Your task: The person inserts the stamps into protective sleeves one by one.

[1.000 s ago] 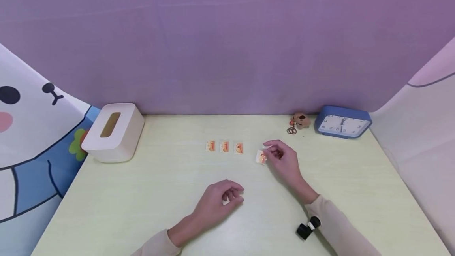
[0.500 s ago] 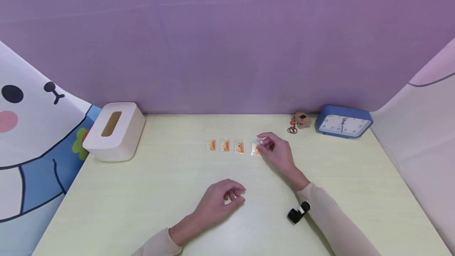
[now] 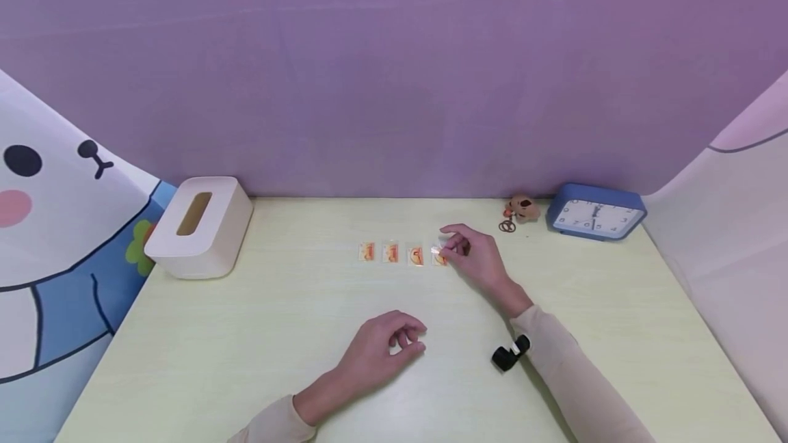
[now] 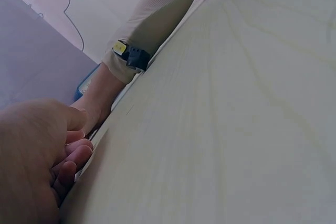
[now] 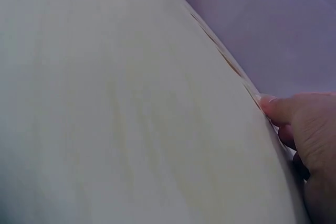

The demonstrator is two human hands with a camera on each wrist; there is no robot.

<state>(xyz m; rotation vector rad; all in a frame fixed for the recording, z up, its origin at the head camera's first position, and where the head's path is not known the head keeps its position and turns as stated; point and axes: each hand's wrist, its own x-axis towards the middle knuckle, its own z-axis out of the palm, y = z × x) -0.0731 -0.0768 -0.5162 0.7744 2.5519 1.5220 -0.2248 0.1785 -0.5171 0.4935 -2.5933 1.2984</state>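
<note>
Four would-be alike small clear-edged packets with orange print stand in one row on the table; the left packet (image 3: 366, 251), the second packet (image 3: 390, 253) and the third packet (image 3: 415, 256) lie apart from any hand. At the row's right end, my right hand (image 3: 477, 258) holds the right packet (image 3: 438, 256) by its right edge, thumb tip on it and index finger raised above. The right wrist view shows the thumb (image 5: 278, 109) low at the table surface, the other fingers mostly hidden. My left hand (image 3: 378, 347) rests nearer the front, fingers loosely curled, holding nothing.
A white tissue box (image 3: 197, 227) stands at the back left. At the back right are a blue clock (image 3: 596, 212) and a small brown plush keychain (image 3: 523, 208). A purple cloth (image 3: 394, 87) hangs along the table's back edge. A black wrist camera (image 3: 509, 354) sits on the right sleeve.
My right hand has moved left and slightly away from me, bringing the right packet into line beside the third one. The left hand has stayed in place.
</note>
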